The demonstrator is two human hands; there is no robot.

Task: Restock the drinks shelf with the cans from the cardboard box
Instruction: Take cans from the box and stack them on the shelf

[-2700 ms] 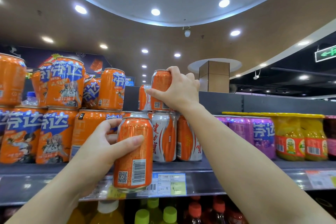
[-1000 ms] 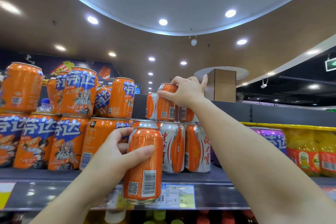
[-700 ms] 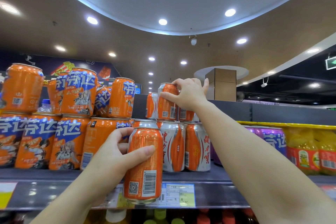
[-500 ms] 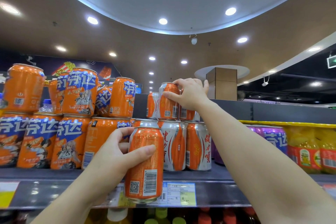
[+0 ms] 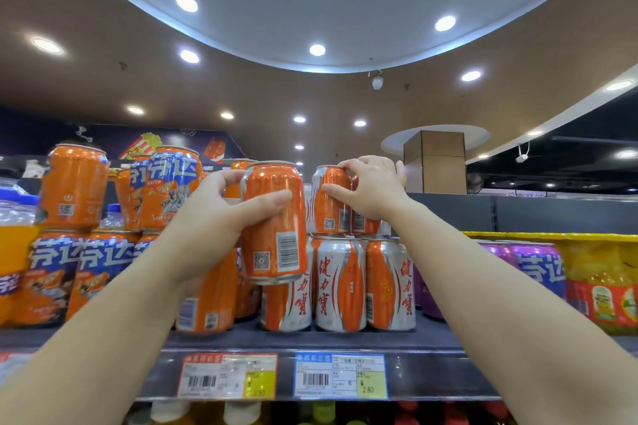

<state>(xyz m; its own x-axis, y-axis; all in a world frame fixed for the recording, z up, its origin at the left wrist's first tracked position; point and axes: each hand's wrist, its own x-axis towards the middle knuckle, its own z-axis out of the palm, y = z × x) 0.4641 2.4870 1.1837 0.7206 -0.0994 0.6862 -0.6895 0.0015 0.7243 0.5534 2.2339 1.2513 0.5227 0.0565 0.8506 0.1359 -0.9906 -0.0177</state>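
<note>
My left hand (image 5: 221, 217) grips an orange drink can (image 5: 276, 228), holding it upright at the height of the second tier, just left of the stacked cans. My right hand (image 5: 371, 190) holds an orange and silver can (image 5: 329, 200) that stands on top of the bottom row. That bottom row of orange and silver cans (image 5: 340, 283) stands on the dark shelf (image 5: 310, 338). The cardboard box is out of view.
Orange and blue cans (image 5: 103, 269) are stacked two high to the left. Purple cans (image 5: 531, 269) and yellow-wrapped packs (image 5: 604, 279) stand to the right. Price labels (image 5: 340, 376) line the shelf front. Bottles (image 5: 241, 412) fill the shelf below.
My left hand has lifted its orange can from shelf-edge height up beside the upper tier. My right hand stays on the stacked can. The view has tilted down a little.
</note>
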